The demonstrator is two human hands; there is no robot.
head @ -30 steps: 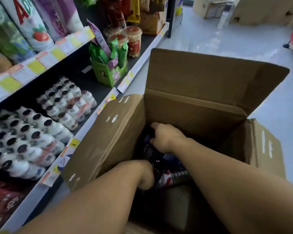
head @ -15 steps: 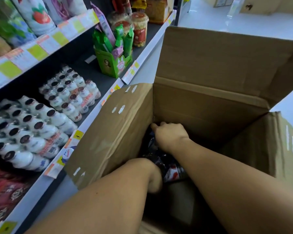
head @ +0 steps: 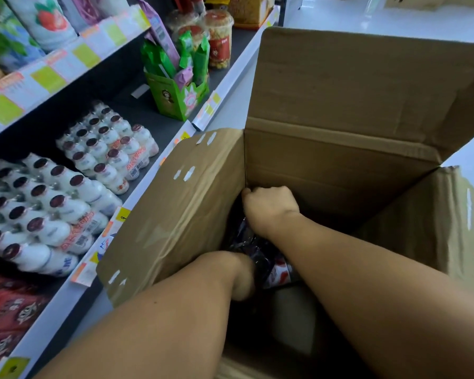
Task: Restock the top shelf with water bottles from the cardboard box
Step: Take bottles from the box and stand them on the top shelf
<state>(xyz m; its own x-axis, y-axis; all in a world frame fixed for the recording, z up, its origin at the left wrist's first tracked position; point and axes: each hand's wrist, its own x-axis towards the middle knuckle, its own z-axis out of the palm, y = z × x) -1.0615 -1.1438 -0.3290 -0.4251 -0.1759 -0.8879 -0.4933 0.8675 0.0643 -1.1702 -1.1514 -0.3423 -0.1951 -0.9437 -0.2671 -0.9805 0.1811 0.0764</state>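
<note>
Bottles wrapped in dark, glossy plastic film (head: 253, 242) sit deep inside the big brown cardboard box (head: 353, 170), pressed into its left inner corner; a red-and-white label (head: 281, 274) shows through the film low down. How many bottles the pack holds cannot be told, since shadow and both forearms cover most of it.

Both arms reach down into the box. The right hand (head: 270, 206) is at the far end of the pack, near the corner where the left wall meets the back wall, its fingers curled tightly down over the top edge of the wrap, knuckles up. The left hand (head: 242, 277) is sunk at the near end of the pack, touching the film; only the wrist and the heel of the hand show, so whether its fingers grip or lie flat cannot be told.

The box stands with its flaps open: the far flap rises upright, the left flap, dotted with white tape scraps, leans out toward the shelving, and the right flap hangs outward.

Beside the box on the left, a grey store shelf (head: 153, 124) carries shrink-wrapped packs of small white drink bottles with dark red caps (head: 49, 203), a green cardboard display box of snack sachets (head: 175, 97) and clear tubs with red labels (head: 219, 36). Yellow and orange price tags (head: 47, 77) line the rail of the shelf above. A pale glossy floor (head: 367, 15) stretches behind the box.
</note>
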